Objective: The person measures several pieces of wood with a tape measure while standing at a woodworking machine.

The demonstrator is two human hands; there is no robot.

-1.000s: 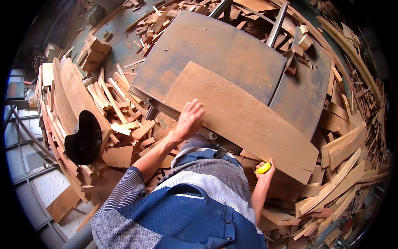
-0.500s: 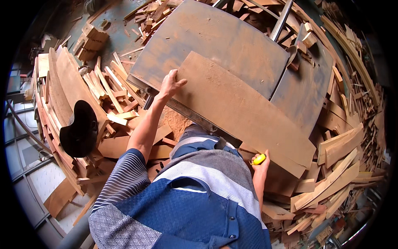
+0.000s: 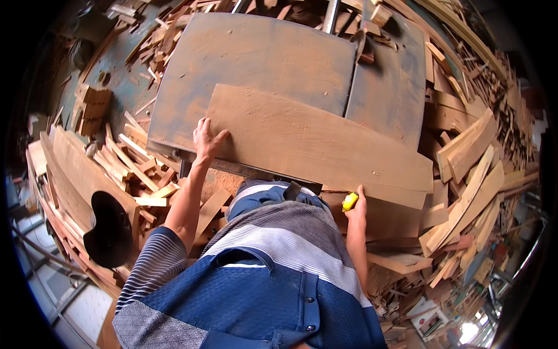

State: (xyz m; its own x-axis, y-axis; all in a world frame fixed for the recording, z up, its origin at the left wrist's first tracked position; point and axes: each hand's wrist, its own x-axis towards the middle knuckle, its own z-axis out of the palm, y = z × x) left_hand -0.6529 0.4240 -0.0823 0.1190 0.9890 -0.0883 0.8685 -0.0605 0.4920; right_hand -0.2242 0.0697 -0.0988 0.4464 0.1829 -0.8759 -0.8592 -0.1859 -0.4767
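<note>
A long, wide wooden board [image 3: 302,136] lies on the near side of a flat metal machine table [image 3: 250,55], its right end jutting out past the near edge. My left hand [image 3: 208,141] grips the board's left end, thumb on top and fingers along the end edge. In my right hand [image 3: 358,212] is a small yellow tape measure [image 3: 350,201]. That hand is closed round it, and its fingertips touch the board's near edge close to the right end. Fine sawdust and a small chip show on the board's face.
A slot runs across the table toward a dark curved metal piece [image 3: 361,46]. Offcuts [image 3: 136,168] are heaped at the left, and long slabs [image 3: 465,198] are piled at the right. A dark rounded object [image 3: 108,230] stands out at the lower left. Stacked blocks [image 3: 92,107] stand farther back.
The view has turned, so the table, board and both hands appear farther left, with the board lying more level. Both hands keep their holds on the board end and the tape measure.
</note>
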